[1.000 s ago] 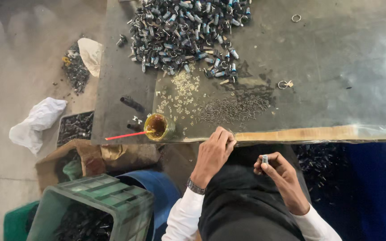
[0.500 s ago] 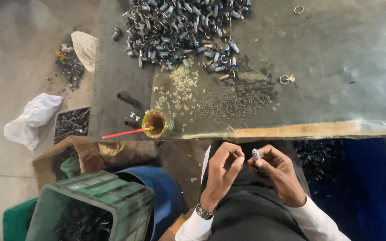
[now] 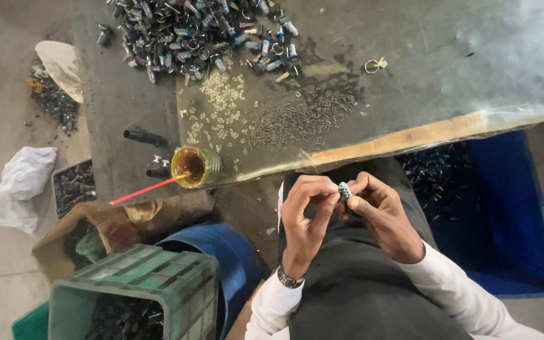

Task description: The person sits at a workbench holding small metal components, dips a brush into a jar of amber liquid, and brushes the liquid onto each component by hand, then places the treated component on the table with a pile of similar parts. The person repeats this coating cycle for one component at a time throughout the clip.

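Right hand (image 3: 382, 217) pinches small ridged metal part (image 3: 345, 190) at fingertips; left hand (image 3: 306, 214) touches same part, fingers curled. Both below table edge (image 3: 410, 135), near glass jar (image 3: 195, 167).

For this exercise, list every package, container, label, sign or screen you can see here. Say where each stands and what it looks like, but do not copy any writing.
No labels, signs or screens show.
Green crate: lower left, ribbed plastic, dark parts inside.
Blue bin: right, under the table edge, rectangular.
Cardboard box: left of the crate, brown, torn open.
Small jar: table edge, round, amber, red stick in it.
White bag: floor at left, crumpled.
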`<state>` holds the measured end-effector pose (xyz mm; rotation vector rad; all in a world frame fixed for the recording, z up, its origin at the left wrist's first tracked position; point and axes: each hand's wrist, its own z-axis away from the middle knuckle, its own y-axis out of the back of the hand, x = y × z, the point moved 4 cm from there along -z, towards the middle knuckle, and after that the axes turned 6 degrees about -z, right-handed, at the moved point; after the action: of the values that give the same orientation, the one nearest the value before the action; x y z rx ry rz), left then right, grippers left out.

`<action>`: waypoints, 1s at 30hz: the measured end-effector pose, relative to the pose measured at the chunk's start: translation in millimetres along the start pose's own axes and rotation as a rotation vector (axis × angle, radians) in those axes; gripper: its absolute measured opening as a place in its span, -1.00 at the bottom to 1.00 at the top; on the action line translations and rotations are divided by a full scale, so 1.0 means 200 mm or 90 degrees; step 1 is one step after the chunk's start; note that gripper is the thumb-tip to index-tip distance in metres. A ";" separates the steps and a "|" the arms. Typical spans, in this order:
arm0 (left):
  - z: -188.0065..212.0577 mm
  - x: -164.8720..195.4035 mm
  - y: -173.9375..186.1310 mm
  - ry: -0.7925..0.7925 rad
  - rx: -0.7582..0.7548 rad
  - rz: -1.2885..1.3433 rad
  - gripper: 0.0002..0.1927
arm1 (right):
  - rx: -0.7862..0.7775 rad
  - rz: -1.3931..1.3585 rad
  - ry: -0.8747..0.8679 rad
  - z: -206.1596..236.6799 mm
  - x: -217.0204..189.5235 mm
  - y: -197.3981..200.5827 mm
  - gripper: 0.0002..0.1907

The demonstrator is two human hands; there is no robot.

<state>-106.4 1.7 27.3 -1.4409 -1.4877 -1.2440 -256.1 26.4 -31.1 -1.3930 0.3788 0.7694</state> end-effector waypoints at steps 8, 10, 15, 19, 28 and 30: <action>0.03 0.01 -0.01 -0.024 0.020 -0.035 -0.87 | 0.009 0.040 0.005 0.02 0.00 -0.01 -0.85; 0.03 0.01 -0.01 -0.029 0.028 -0.045 -0.87 | 0.017 0.038 0.006 0.02 0.00 0.00 -0.84; 0.05 0.01 -0.01 -0.042 0.044 -0.056 -0.86 | 0.024 0.095 0.029 0.03 0.02 0.02 -0.84; 0.04 -0.02 0.01 -0.001 0.001 -0.025 -0.85 | 0.056 0.264 0.063 0.04 -0.01 0.06 -0.86; 0.16 -0.19 0.22 0.182 -0.039 0.071 -0.86 | -0.044 0.267 -0.040 0.03 0.14 0.24 -0.82; 0.20 -0.28 0.43 0.308 0.292 0.162 -0.78 | -0.034 0.192 -0.077 0.02 0.20 0.28 -0.84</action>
<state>-9.6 15.4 -23.0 -0.9077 -1.1205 -0.9300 -266.8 40.1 -98.0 -1.3479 0.4828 1.1123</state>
